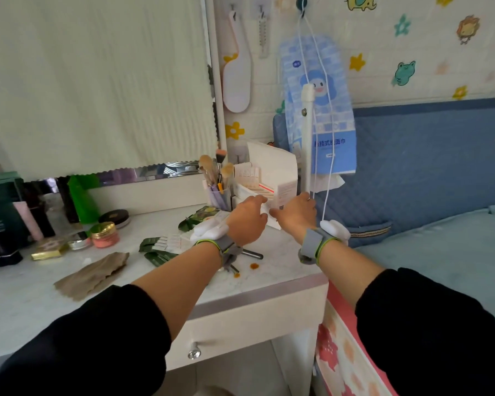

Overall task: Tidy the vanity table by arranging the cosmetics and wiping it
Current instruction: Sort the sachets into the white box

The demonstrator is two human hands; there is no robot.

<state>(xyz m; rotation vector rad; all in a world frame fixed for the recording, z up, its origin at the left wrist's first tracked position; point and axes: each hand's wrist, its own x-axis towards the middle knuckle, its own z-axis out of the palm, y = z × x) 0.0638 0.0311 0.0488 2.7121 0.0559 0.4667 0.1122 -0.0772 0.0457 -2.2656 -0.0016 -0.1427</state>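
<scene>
While both hands reach to the crowded right rear corner of the bench (269,270), the right hand (295,215) grip is clamped on a small white box (283,195) and the left hand (247,218), fingers apart, touches it.

White carton (283,192) upright at the vanity table's (269,270) far right corner — jars (105,235), sachets (157,247) scattered leftward.

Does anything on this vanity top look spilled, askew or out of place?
Yes. Two orange-brown liquid spots stain the white marble-look tabletop near its front edge, like a spill. Dark green sachets lie scattered mid-table, and a crumpled brown cloth lies loose nearby. Both hands, left and right, reach a white carton.
</scene>
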